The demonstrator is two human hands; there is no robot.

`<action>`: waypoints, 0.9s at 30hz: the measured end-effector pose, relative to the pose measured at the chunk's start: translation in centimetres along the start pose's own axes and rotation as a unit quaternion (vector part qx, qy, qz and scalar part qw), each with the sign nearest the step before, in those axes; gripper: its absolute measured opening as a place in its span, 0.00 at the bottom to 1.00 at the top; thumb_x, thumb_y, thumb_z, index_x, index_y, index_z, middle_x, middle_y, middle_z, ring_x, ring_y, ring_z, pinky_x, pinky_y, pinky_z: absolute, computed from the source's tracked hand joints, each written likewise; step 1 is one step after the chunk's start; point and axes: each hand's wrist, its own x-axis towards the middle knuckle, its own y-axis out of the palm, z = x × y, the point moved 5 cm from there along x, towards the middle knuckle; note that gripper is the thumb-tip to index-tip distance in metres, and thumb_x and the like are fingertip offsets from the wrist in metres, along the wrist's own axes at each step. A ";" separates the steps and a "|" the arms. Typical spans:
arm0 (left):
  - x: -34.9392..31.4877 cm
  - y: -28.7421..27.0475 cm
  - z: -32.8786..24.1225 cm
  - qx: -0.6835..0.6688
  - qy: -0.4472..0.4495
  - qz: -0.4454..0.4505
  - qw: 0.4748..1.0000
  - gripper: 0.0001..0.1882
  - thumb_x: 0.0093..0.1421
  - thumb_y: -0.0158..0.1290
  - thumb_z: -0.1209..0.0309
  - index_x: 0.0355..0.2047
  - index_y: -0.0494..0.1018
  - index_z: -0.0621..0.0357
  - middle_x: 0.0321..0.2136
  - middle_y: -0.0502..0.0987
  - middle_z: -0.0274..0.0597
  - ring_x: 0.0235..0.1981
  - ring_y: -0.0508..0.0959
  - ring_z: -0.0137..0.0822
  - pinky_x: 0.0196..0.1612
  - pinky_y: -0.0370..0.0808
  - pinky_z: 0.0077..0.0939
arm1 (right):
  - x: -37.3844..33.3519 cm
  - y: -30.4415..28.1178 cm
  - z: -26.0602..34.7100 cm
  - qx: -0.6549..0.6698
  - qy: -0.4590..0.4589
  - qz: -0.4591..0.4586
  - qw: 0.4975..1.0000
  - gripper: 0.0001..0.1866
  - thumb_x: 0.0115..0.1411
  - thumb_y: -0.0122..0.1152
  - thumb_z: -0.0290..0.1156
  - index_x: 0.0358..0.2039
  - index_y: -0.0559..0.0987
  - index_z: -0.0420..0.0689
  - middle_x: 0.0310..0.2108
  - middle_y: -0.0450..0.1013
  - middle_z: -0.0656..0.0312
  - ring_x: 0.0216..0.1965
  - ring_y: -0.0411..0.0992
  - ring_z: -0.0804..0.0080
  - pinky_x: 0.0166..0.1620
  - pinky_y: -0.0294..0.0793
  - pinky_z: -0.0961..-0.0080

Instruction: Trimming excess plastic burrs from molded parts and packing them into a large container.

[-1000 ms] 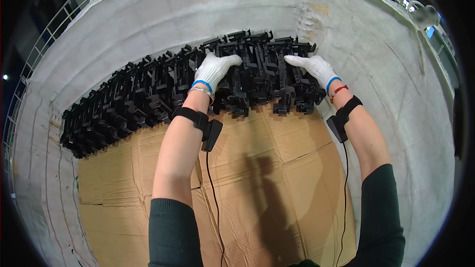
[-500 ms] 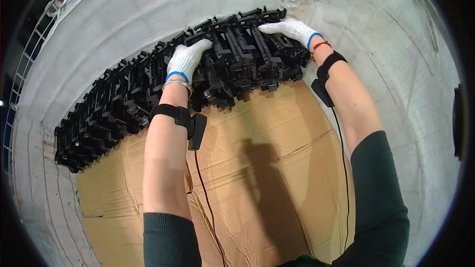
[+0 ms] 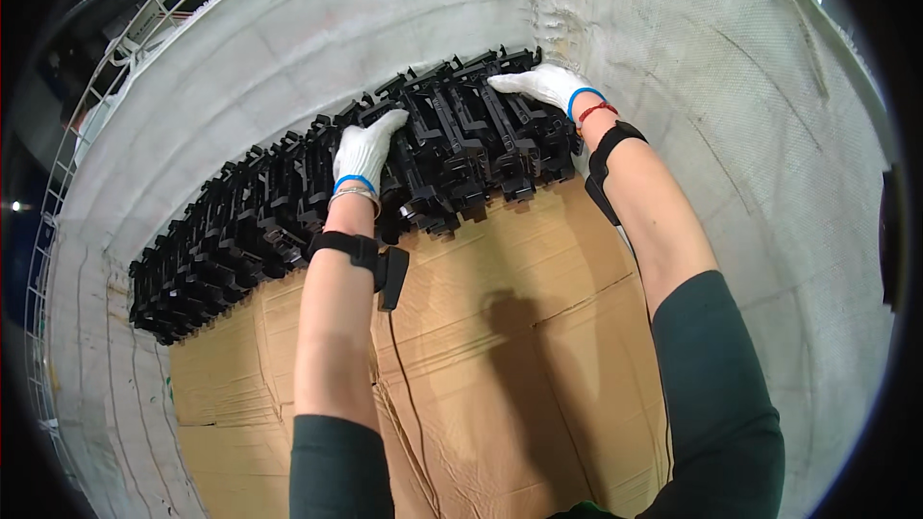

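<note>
A long row of black moulded plastic parts (image 3: 252, 216) stands packed side by side along the far wall. My left hand (image 3: 365, 149), in a white knit glove, is closed on the row right of its middle. Its thumb lies over the tops of the parts and its fingers are hidden down among them. At the right end of the row, my gloved right hand (image 3: 543, 86) clasps the last parts, thumb stretched left across their tops and the other fingers mostly hidden. Between my hands sits a tight group of black plastic parts (image 3: 461, 139), tilted slightly.
Flattened cardboard (image 3: 461, 365) lines the floor in front of the row. Pale woven fabric walls (image 3: 663, 48) rise behind and at both sides. A metal wire frame (image 3: 72, 159) runs outside the left wall. Thin black cables (image 3: 409, 413) trail from the straps on my forearms.
My view has tilted up a little, so the row and both hands sit lower in the picture. The hands keep the same hold on the parts. The person at the upper left is out of sight.
</note>
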 end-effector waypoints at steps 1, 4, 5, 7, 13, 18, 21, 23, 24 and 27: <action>-0.1 0.2 -0.1 0.000 -0.003 0.010 1.000 0.55 0.47 0.66 0.33 0.59 0.74 0.75 0.52 0.81 0.60 0.50 0.83 0.48 0.55 0.76 0.38 | -0.6 -0.1 -0.1 -0.026 0.024 -0.015 0.999 0.54 0.51 0.61 0.79 0.57 0.83 0.37 0.59 0.79 0.49 0.63 0.75 0.51 0.65 0.71 0.62; -0.7 -1.2 0.2 0.036 -0.007 -0.013 0.999 0.56 0.49 0.65 0.33 0.62 0.71 0.74 0.55 0.79 0.62 0.53 0.81 0.51 0.58 0.76 0.39 | -3.8 -0.2 2.7 -0.060 0.052 -0.043 0.996 0.54 0.55 0.57 0.80 0.58 0.82 0.37 0.61 0.77 0.48 0.63 0.74 0.50 0.66 0.71 0.61; -1.4 -1.0 -0.1 0.055 -0.006 -0.023 0.998 0.57 0.50 0.64 0.33 0.63 0.70 0.73 0.57 0.78 0.63 0.56 0.80 0.53 0.60 0.75 0.40 | -4.8 -0.9 2.9 -0.065 0.051 -0.032 0.996 0.54 0.56 0.56 0.79 0.59 0.81 0.37 0.62 0.76 0.47 0.64 0.73 0.50 0.67 0.70 0.60; -3.1 -1.6 -1.1 0.074 -0.001 -0.034 0.997 0.57 0.51 0.63 0.33 0.65 0.69 0.72 0.59 0.77 0.64 0.58 0.79 0.55 0.62 0.74 0.42 | -6.8 -1.4 3.4 -0.072 0.048 -0.006 0.996 0.53 0.59 0.54 0.77 0.61 0.79 0.36 0.64 0.74 0.44 0.65 0.72 0.49 0.67 0.69 0.59; -12.8 -4.5 -6.1 0.135 0.326 -0.019 0.936 0.49 0.59 0.60 0.39 0.69 0.65 0.64 0.64 0.73 0.61 0.67 0.70 0.60 0.70 0.65 0.52 | -15.0 -1.4 3.9 -0.116 -0.156 -0.286 0.938 0.43 0.63 0.60 0.65 0.65 0.74 0.41 0.59 0.76 0.42 0.60 0.75 0.45 0.65 0.71 0.54; -16.2 -0.6 -5.6 0.297 0.582 -0.118 0.748 0.47 0.55 0.62 0.38 0.67 0.68 0.54 0.60 0.75 0.54 0.66 0.71 0.55 0.69 0.63 0.58 | -22.1 2.7 4.1 -0.110 -0.408 -0.421 0.803 0.28 0.60 0.68 0.57 0.49 0.84 0.47 0.45 0.81 0.48 0.44 0.80 0.50 0.52 0.78 0.53; -14.7 0.2 -5.1 0.323 0.599 -0.163 0.715 0.44 0.54 0.63 0.36 0.64 0.71 0.49 0.58 0.77 0.51 0.63 0.72 0.52 0.67 0.63 0.58 | -19.0 6.7 3.0 -0.167 -0.360 -0.137 0.907 0.28 0.61 0.66 0.62 0.35 0.87 0.45 0.34 0.83 0.54 0.33 0.81 0.55 0.40 0.80 0.60; -13.2 1.1 -6.2 0.338 0.579 -0.059 0.740 0.45 0.51 0.64 0.36 0.64 0.72 0.49 0.61 0.75 0.49 0.63 0.72 0.52 0.68 0.63 0.57 | -16.6 5.4 3.1 -0.103 -0.217 -0.015 0.971 0.31 0.63 0.61 0.65 0.32 0.88 0.47 0.32 0.84 0.57 0.32 0.81 0.57 0.40 0.80 0.62; -12.7 1.9 -6.5 0.341 0.566 -0.005 0.750 0.46 0.50 0.65 0.36 0.64 0.72 0.49 0.62 0.74 0.48 0.63 0.72 0.52 0.69 0.62 0.57 | -15.8 5.1 2.4 -0.072 -0.139 0.048 0.987 0.32 0.65 0.58 0.67 0.30 0.89 0.48 0.31 0.84 0.58 0.32 0.81 0.58 0.40 0.80 0.62; -11.1 2.1 -6.9 0.322 0.553 0.015 0.768 0.44 0.51 0.65 0.38 0.63 0.72 0.49 0.60 0.75 0.46 0.62 0.72 0.51 0.68 0.64 0.56 | -13.5 5.2 1.7 0.008 -0.087 0.097 0.991 0.33 0.65 0.58 0.67 0.32 0.89 0.46 0.30 0.83 0.55 0.33 0.82 0.60 0.41 0.80 0.63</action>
